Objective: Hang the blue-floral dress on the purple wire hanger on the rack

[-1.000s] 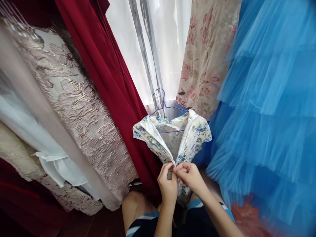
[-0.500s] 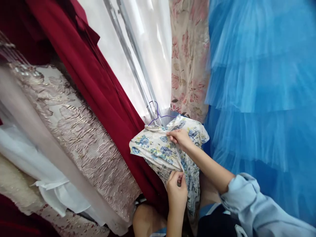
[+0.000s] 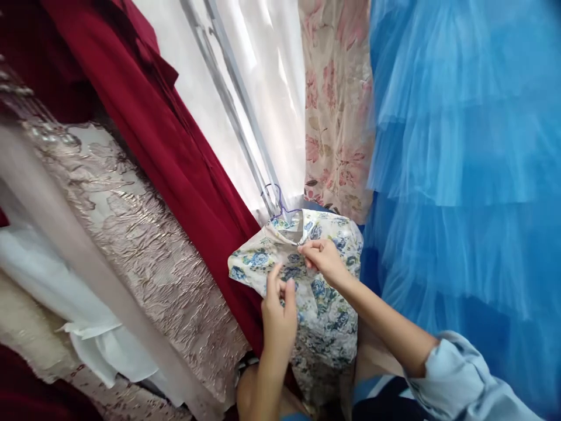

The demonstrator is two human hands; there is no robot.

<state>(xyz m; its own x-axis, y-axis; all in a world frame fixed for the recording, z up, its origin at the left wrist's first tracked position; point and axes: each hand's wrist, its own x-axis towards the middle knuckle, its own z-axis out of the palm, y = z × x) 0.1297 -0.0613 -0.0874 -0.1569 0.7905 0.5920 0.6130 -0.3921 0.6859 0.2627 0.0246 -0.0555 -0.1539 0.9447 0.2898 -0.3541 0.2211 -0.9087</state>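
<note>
Our right hand (image 3: 323,257) pinches the front neckline edge of a white cloth garment printed with blue flowers (image 3: 326,298); we cannot tell whether a small fastener sits in that pinch. Our left hand (image 3: 279,307) is before its chest, thumb and forefinger parted; whether the fingertips touch cloth is unclear. The garment hangs in front of us on a thin purple hanger (image 3: 281,202), which probably keeps the shoulders spread and the neck reachable, while the pinch seems to steady the edge. Its sleeve on our left overlaps a long dark red cloth (image 3: 175,158); the other side comes near a tiered blue tulle skirt (image 3: 456,181). Sideways room is thus tight; the easier room seems to be towards our body.
</note>
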